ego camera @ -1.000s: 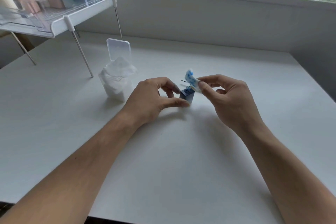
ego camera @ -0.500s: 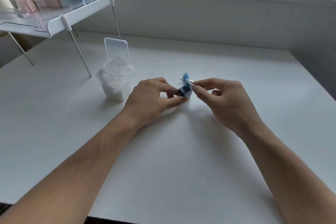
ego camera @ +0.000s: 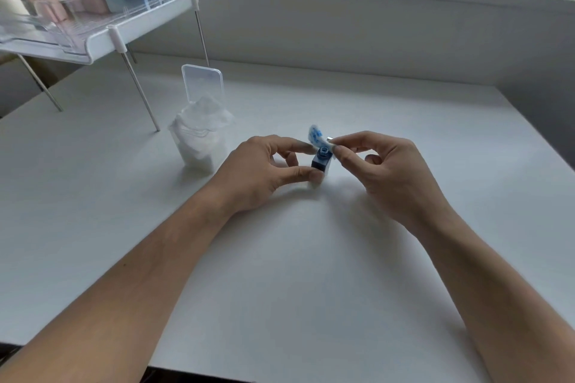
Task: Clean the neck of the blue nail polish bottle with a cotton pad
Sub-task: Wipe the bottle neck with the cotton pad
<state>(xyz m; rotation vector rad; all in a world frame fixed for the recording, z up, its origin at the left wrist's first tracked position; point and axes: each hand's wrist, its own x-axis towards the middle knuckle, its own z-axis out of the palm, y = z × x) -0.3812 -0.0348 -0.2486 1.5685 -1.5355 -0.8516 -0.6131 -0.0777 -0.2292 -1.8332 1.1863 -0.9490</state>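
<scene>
Two bare hands meet near the middle of the white table (ego camera: 280, 289) in the head view: the left hand (ego camera: 264, 171) pinches the square blue nail polish bottle (ego camera: 320, 162) between thumb and fingers, keeping it upright and uncapped on the tabletop. The right hand (ego camera: 385, 171) grips a blue-stained cotton pad (ego camera: 316, 136) between thumb and forefinger, its lower edge right at the bottle's neck, while an open container of cotton pads (ego camera: 199, 140) stands to the left beneath a shelf (ego camera: 93, 37) of bottles
</scene>
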